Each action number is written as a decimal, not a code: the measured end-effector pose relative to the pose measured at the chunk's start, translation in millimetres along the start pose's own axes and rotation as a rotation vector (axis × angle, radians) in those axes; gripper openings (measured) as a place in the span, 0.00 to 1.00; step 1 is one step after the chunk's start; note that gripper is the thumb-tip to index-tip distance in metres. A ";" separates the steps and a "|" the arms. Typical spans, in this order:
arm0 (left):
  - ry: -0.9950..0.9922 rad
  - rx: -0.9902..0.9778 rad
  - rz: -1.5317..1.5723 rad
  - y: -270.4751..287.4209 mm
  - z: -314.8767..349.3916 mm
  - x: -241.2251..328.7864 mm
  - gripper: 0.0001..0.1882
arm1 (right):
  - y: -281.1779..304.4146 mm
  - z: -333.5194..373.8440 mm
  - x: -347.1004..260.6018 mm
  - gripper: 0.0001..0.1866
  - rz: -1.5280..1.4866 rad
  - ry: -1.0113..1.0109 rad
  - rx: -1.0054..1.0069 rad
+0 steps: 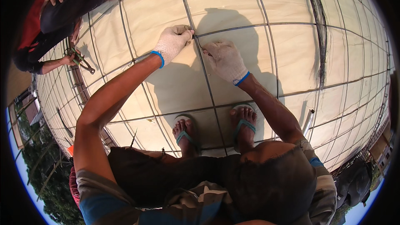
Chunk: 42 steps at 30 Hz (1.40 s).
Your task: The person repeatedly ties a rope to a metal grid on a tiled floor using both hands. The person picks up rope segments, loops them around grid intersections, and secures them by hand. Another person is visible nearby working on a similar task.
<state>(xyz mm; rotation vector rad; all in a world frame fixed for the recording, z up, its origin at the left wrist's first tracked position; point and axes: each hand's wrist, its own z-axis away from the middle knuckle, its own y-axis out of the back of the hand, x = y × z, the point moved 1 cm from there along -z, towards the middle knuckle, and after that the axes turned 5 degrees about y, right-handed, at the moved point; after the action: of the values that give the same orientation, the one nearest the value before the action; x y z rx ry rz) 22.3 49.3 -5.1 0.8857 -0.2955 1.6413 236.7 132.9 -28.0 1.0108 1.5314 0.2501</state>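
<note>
My left hand [172,45], in a white knit glove with a blue cuff, is closed in a pinch at a crossing of the steel rebar grid [211,96]. Its fingertips touch the bars there; anything between them is too small to make out. Just right of that crossing, my right hand [226,60], gloved the same way, is closed with its fingers curled toward the bars. What it grips, if anything, is hidden. A bundle of thin dark tie wire [321,37] lies across the bars at the far right.
Pale sheeting [158,12] lies beneath the grid. At the upper left another person [54,21] crouches, holding pincers [85,63] in one hand. My sandalled feet [246,127] stand between bars. A metal tube [308,121] sticks out beside my right arm.
</note>
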 end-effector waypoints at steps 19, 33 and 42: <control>-0.283 0.022 -0.313 6.6 26.3 -8.0 0.16 | 26.1 -108.7 32.7 0.21 0.206 0.260 -0.522; -0.258 -0.047 -0.790 18.5 -11.0 58.0 0.24 | 27.6 -26.3 -4.2 0.24 0.017 -0.451 -0.212; -0.254 -0.119 -0.961 7.6 -2.5 38.5 0.17 | 7.3 -90.4 7.5 0.12 0.584 0.015 -0.670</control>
<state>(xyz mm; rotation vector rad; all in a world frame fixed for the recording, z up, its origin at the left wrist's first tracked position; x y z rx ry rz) 13.4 76.8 21.7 0.9370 -0.1010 0.6205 160.4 177.1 -5.4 0.8752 1.0066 1.1014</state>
